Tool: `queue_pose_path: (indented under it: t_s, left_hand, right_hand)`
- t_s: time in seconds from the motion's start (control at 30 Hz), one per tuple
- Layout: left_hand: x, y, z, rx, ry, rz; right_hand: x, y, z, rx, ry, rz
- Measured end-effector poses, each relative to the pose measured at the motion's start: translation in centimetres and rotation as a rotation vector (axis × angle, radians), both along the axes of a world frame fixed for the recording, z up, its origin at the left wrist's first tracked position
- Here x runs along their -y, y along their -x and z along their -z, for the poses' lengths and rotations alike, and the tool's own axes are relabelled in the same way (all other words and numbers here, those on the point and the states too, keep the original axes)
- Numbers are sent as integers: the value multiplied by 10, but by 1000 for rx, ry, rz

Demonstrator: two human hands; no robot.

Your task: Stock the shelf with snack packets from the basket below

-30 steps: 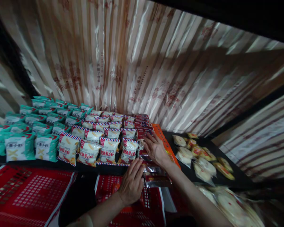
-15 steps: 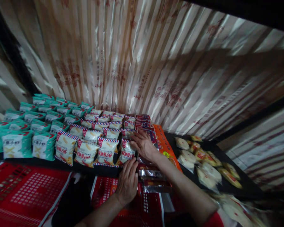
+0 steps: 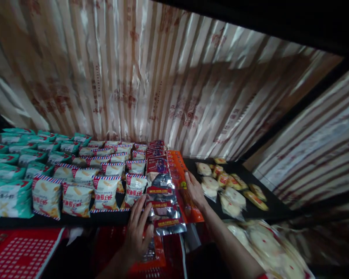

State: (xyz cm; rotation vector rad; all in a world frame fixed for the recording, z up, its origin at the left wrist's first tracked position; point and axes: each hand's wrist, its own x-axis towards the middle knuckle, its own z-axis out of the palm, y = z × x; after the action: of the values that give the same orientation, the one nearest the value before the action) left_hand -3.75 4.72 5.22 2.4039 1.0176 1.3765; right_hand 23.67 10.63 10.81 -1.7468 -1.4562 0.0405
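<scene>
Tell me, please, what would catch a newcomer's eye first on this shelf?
Probably the row of silver-and-red foil packets running down the middle of the dark shelf, with the left hand at its near end and the right hand on the orange packets beside it. To the left stand ranks of white-and-red snack bags and teal bags; clear-wrapped round cakes lie right.

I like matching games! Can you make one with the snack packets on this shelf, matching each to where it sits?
Things:
1. teal packets
2. striped-edge white packets
3. silver-and-red packets
4. round pale cakes

Places:
A. far right of the shelf
B. between the two hands
C. far left of the shelf
D. just left of the left hand

Pairs: 1-C, 2-D, 3-B, 4-A. The right hand rests on an orange pack.
</scene>
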Motion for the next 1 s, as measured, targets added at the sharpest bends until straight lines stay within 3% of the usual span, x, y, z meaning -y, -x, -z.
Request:
queue_pose_path:
  t_s: [0.1, 0.23, 0.33, 0.43, 0.57, 0.7, 0.83, 1.0]
  left_hand:
    - [-3, 1, -14, 51, 11, -74]
    - [-18, -11, -56, 28, 71, -150]
    - [-46, -33, -89, -54, 66, -129]
    - [-83, -58, -108, -211, 68, -177]
    - [-119, -86, -113, -529, 191, -252]
    - [-125, -103, -111, -742, 294, -301]
    - [-119, -112, -110, -768, 305, -361]
    - [-118, -117, -107, -731, 366, -411]
  right_hand:
    - [-5, -24, 21, -90, 81, 47]
    - [-16, -52, 40, -36, 112, 27]
    - [-23, -60, 47, 40, 199, -23]
    - [-29, -58, 47, 88, 298, -24]
    - [-33, -54, 43, 134, 361, 50]
    - [-36, -39, 35, 81, 221, -67]
    - [-47, -13, 25, -139, 158, -287]
    - [-69, -10, 28, -219, 145, -125]
